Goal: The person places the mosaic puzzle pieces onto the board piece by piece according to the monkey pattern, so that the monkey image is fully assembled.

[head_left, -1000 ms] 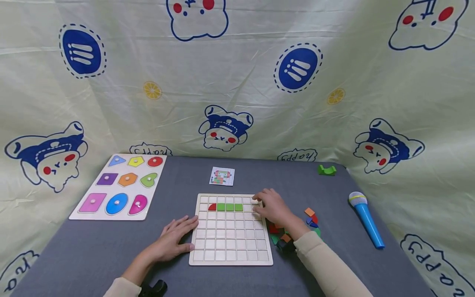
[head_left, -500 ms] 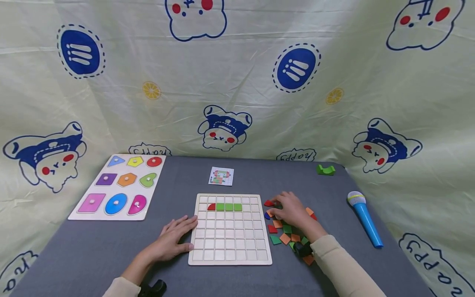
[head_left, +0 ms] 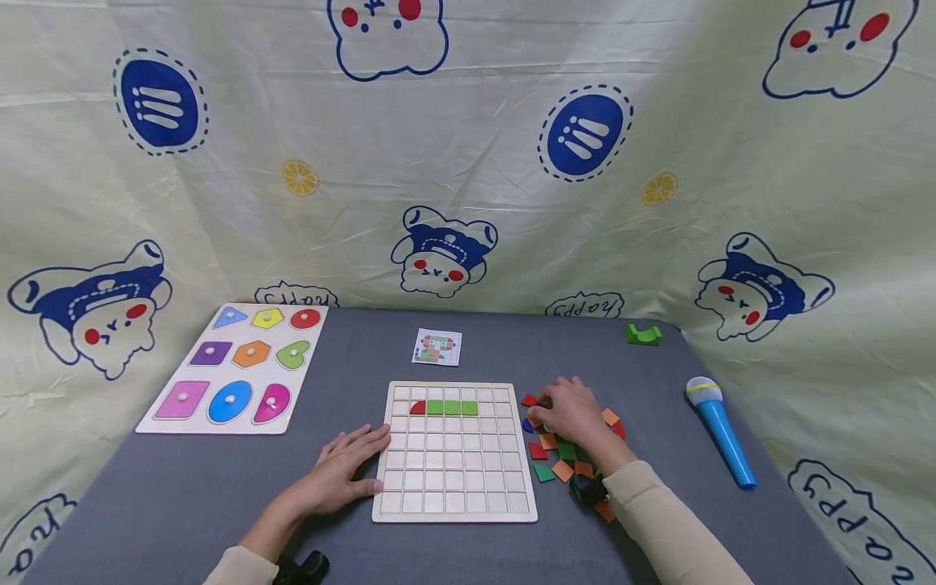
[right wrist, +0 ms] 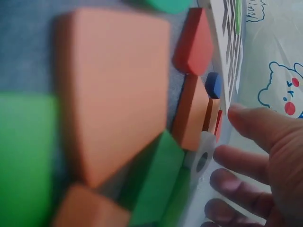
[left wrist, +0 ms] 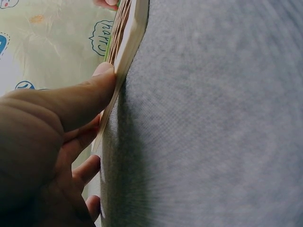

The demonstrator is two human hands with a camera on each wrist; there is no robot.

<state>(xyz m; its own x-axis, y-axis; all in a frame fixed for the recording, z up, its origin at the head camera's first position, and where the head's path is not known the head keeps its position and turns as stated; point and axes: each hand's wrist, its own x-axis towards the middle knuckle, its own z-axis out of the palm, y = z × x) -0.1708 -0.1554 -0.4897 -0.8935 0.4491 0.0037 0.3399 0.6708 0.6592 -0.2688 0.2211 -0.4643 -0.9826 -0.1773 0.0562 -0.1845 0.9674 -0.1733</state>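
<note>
One grid board (head_left: 455,461), head view: flat on the grey bench (head_left: 439,556), between the two hands. Second row from the top has a red piece (head_left: 418,408), then green squares (head_left: 452,408) filling three cells to its right.
Left hand (head_left: 344,475): fingers straight, slightly spread; tips touch the board's left edge, thumb lower down along it.
Right hand (head_left: 574,410): over the loose pieces (head_left: 562,471), just right of the board, fingers angled down at them.
Loose pieces: orange, red, green, blue; scattered along the board's right side, partly hidden by hand and wrist.
Also on bench: pattern card (head_left: 436,348) beyond the board; shape panel (head_left: 225,374) at left; green block (head_left: 643,335) far right; blue microphone (head_left: 726,436) right of the pieces.
Left wrist view: thumb against the board's side edge; contact of lower fingers unclear.
Right wrist view: thumb and fingers relaxed, gap between them, near the pieces. Orange piece (right wrist: 120,90) big and blurred up front.
</note>
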